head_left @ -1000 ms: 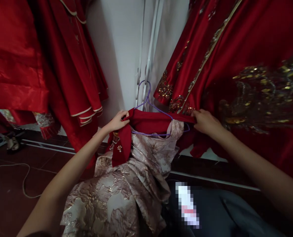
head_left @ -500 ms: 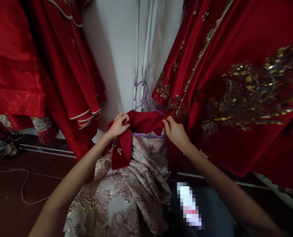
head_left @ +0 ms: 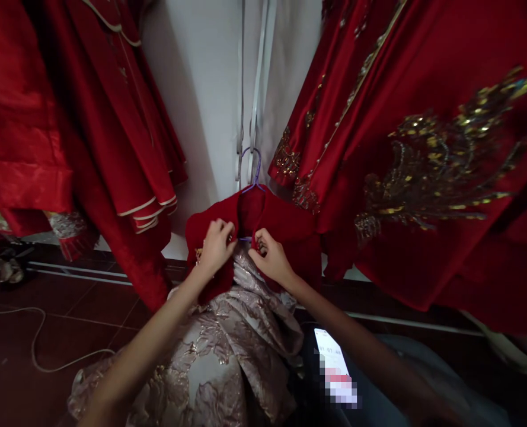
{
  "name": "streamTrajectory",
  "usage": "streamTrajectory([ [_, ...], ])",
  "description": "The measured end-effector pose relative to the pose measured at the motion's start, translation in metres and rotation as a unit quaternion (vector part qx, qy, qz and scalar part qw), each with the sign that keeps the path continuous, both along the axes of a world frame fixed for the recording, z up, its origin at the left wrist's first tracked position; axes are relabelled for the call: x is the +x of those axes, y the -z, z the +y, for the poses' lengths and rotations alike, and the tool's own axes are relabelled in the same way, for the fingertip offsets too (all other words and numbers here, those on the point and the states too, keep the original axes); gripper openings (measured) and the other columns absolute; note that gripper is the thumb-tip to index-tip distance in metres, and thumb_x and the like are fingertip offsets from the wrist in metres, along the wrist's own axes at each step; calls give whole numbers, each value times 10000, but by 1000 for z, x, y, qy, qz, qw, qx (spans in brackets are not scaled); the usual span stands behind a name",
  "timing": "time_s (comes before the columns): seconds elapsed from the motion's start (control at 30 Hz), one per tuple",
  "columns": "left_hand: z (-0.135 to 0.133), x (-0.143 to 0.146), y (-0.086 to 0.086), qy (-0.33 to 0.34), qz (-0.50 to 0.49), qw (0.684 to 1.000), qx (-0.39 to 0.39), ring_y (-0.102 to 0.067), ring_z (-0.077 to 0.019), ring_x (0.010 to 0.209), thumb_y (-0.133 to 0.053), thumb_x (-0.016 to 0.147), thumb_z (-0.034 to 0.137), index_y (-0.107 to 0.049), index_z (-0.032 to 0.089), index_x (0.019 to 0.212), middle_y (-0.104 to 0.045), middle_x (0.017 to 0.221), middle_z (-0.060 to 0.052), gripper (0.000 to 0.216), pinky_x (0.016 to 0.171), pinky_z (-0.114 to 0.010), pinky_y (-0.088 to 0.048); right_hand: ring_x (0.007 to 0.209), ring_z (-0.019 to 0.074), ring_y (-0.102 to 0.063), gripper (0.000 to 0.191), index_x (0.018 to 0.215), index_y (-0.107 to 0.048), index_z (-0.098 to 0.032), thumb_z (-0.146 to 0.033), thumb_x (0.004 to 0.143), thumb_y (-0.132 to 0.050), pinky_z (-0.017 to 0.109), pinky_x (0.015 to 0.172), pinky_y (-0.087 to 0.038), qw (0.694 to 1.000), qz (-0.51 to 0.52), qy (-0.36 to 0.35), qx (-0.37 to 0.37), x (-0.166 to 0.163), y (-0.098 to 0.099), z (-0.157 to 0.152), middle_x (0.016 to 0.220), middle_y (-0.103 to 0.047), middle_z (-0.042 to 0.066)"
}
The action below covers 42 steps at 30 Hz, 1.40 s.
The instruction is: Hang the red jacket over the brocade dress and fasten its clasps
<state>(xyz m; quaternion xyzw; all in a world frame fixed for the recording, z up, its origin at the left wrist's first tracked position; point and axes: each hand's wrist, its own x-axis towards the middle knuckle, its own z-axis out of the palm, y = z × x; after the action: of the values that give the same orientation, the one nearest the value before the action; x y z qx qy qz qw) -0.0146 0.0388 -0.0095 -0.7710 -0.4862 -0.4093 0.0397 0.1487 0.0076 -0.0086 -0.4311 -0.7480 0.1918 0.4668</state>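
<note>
Head view: left hand [head_left: 217, 246] and right hand [head_left: 270, 255] pinch an open-fronted red cloth jacket [head_left: 290, 213], apparently aligning its edges; next needs evenness.

Both hands can be seen bare: left hand [head_left: 216, 246], right hand [head_left: 271, 255], slim-fingered. Left forearm [head_left: 156, 332] and right forearm [head_left: 337, 317] also uncovered, slender, tapered toward the wrists. Blue-grey cloth [head_left: 450, 370] shown lower right, apparently worn over a leg; dim, soft-edged, weave not resolved. Nail detail lost to low light. Upper right arm swallowed by shadow; sleeve can't be confirmed.
</note>
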Motion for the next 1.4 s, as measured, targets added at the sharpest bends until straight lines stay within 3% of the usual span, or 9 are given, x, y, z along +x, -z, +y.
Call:
streamTrajectory([
  [0.17,-16,29,26,135,-128,979,-87,-542,-161,811,-541,681,70,-471,199,976,-545,890,-30,329,749,-291,-451,618,100,-472,106,784,-418,-212,-169,713,-485,217,605,-400,997,57,-53,-8,2,3,11,685,-458,-46],
  [0.27,-18,33,31,182,-299,930,-111,-569,-121,787,-566,700,111,-452,194,985,-557,893,-19,317,745,-260,-473,703,111,-522,164,848,-440,-216,-191,716,-535,221,631,-435,988,109,-108,-36,5,7,11,774,-508,-25],
  [0.37,-23,33,36,187,-445,869,-110,-601,-127,865,-607,714,167,-475,177,982,-598,914,-45,299,811,-275,-479,790,119,-558,258,946,-462,-221,-202,718,-582,242,698,-468,976,146,-152,-57,11,12,8,872,-546,2],
  [0.43,-26,33,40,164,-482,853,-114,-616,-130,846,-631,709,201,-515,162,923,-624,872,-44,246,811,-279,-483,833,121,-571,264,993,-480,-221,-207,748,-575,266,769,-476,974,156,-155,-61,14,15,5,916,-564,17],
  [0.53,-28,31,40,146,-458,865,-143,-626,-131,793,-637,705,224,-577,145,838,-648,825,-38,165,778,-270,-491,893,132,-586,227,1025,-505,-219,-254,804,-549,291,831,-477,977,157,-132,-58,16,19,4,979,-590,41],
  [0.7,-24,21,30,175,-371,896,-172,-636,-146,838,-612,726,221,-620,146,877,-673,889,-54,169,806,-284,-495,904,144,-607,212,1009,-532,-215,-315,823,-556,293,822,-500,984,147,-99,-33,14,18,4,976,-619,47],
  [1.03,-27,0,-2,222,-179,949,-134,-587,-110,776,-567,721,136,-598,165,889,-633,858,-15,173,740,-227,-483,910,171,-627,214,981,-626,-213,-340,824,-556,302,769,-552,987,151,-50,11,5,10,0,985,-657,55],
  [1.23,-30,1,-14,212,-116,965,-104,-548,-97,684,-555,780,242,-604,165,831,-605,753,-1,104,657,-207,-449,922,178,-626,243,983,-676,-220,-355,803,-583,277,732,-567,985,166,-34,12,6,12,1,1028,-639,67],
  [1.4,-28,5,-19,206,-82,971,-92,-537,-96,658,-551,772,221,-602,166,797,-596,729,4,80,651,-207,-435,946,183,-623,301,1035,-676,-237,-366,769,-624,295,794,-560,981,190,-27,9,9,14,1,1062,-631,57],
])
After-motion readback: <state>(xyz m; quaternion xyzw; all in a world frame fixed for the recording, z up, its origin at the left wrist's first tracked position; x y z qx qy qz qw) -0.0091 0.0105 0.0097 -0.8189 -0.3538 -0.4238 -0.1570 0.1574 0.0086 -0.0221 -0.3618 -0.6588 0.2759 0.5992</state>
